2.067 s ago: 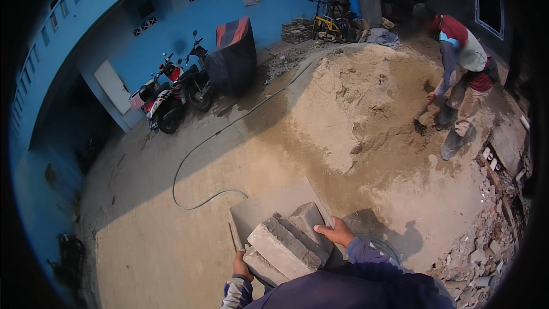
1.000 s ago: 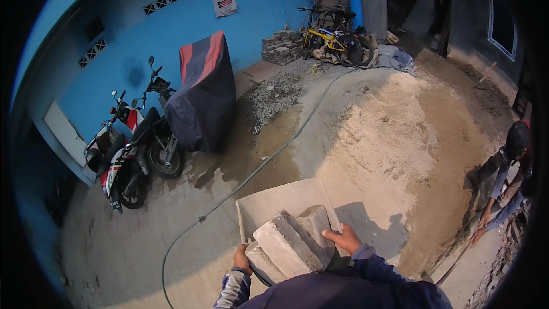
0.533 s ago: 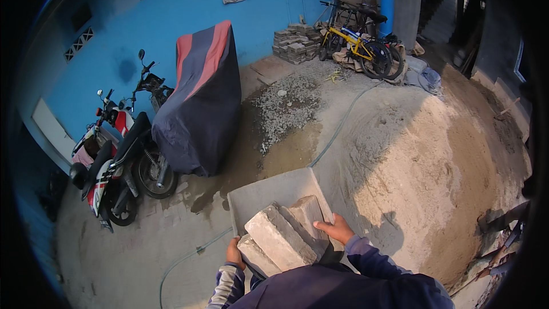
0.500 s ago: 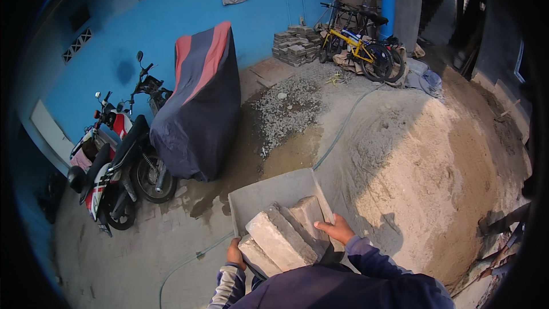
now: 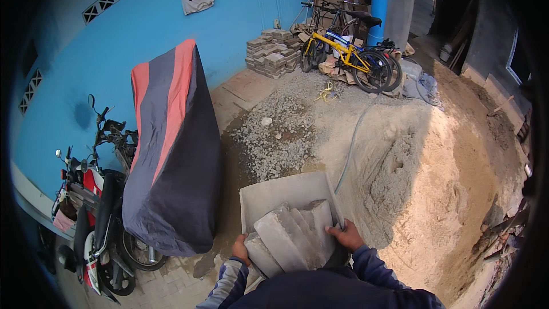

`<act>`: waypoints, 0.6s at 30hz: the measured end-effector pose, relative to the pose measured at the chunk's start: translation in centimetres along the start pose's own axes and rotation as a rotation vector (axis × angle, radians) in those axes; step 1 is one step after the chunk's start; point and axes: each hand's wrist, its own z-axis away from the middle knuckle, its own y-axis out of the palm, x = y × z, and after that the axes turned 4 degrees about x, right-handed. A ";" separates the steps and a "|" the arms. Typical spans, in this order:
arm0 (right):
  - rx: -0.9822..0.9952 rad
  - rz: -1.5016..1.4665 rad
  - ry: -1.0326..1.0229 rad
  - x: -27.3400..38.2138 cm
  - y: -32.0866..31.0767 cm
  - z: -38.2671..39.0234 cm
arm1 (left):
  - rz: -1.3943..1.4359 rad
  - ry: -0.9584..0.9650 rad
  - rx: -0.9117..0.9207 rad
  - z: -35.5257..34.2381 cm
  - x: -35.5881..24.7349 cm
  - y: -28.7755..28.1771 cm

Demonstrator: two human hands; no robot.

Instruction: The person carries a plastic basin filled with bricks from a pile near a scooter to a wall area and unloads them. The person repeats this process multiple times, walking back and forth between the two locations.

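A pale grey, open tub [image 5: 280, 190] with a flat flared far wall is held in front of my body. My left hand [image 5: 241, 249] is closed on its left side, and my right hand [image 5: 347, 236] grips the right edge with the thumb over the rim. Inside lie grey-beige rough blocks: a large slab [image 5: 279, 239] in the middle, one block [image 5: 262, 256] beside it on the left, and another block [image 5: 319, 220] at the right. The near end of the tub is hidden by my dark clothing.
A motorbike-shaped cover [image 5: 171, 154] in grey and red and parked motorbikes [image 5: 94, 223] stand at the left. Gravel [image 5: 274, 137] lies ahead, with a hose [image 5: 354, 140] beside it. A sand heap [image 5: 423, 194] rises at right. Stacked pavers [image 5: 273, 52] and a yellow bicycle [image 5: 346, 54] stand farther back.
My view has moved forward and turned slightly right. The covered motorbike and the gravel are nearer now. Both hands keep hold of the tub, and the blocks stay inside.
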 end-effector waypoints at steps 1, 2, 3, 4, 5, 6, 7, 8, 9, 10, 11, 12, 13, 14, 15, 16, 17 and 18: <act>-0.001 -0.023 0.006 1.3 0.5 -3.0 | -0.012 -0.006 0.011 -3.2 -2.4 1.4; -0.004 -0.034 0.032 2.6 0.9 -6.1 | -0.018 0.006 0.028 -6.3 -4.7 2.7; -0.005 -0.022 -0.009 4.1 1.4 -9.1 | -0.032 -0.006 0.006 -8.6 -6.7 3.6; -0.021 0.001 -0.043 6.2 1.6 -12.7 | -0.015 -0.002 0.039 -11.1 -9.3 5.1; -0.044 0.021 -0.062 8.3 1.4 -16.0 | -0.009 -0.018 0.040 -13.3 -12.0 6.7; -0.008 0.004 -0.066 10.0 1.1 -18.6 | -0.020 -0.063 -0.016 -14.7 -14.1 7.8; 0.022 -0.022 -0.066 12.0 1.1 -21.5 | 0.010 -0.014 0.020 -16.2 -16.6 9.0; 0.049 -0.050 -0.081 14.1 0.9 -24.4 | 0.030 0.019 0.019 -17.7 -18.6 10.8; 0.063 -0.043 -0.068 15.7 0.8 -26.9 | 0.061 0.027 0.001 -18.6 -19.8 12.1; 0.082 -0.034 -0.064 17.3 0.7 -29.4 | 0.068 -0.004 0.024 -19.7 -21.4 13.3; 0.103 -0.021 -0.065 18.7 0.4 -31.7 | 0.079 -0.038 0.041 -21.3 -23.6 14.5; 0.097 -0.010 -0.055 19.8 0.2 -33.6 | 0.090 -0.064 0.060 -22.6 -25.4 15.7; 0.088 -0.002 -0.052 21.1 0.2 -35.8 | 0.051 -0.019 0.031 -23.9 -27.1 17.0; 0.077 -0.006 -0.079 22.4 0.1 -38.3 | 0.045 -0.002 0.031 -25.3 -28.8 18.4; 0.074 0.021 -0.049 23.7 0.1 -40.9 | 0.029 0.026 0.025 -27.0 -30.5 19.8; 0.077 0.042 -0.036 24.7 0.2 -43.4 | 0.000 0.048 -0.007 -28.7 -32.1 21.2; 0.078 0.079 0.001 25.5 0.3 -45.8 | -0.002 0.053 -0.003 -30.4 -33.6 22.4; 0.083 0.062 -0.022 26.4 0.5 -48.3 | -0.020 0.055 -0.022 -32.4 -35.1 23.5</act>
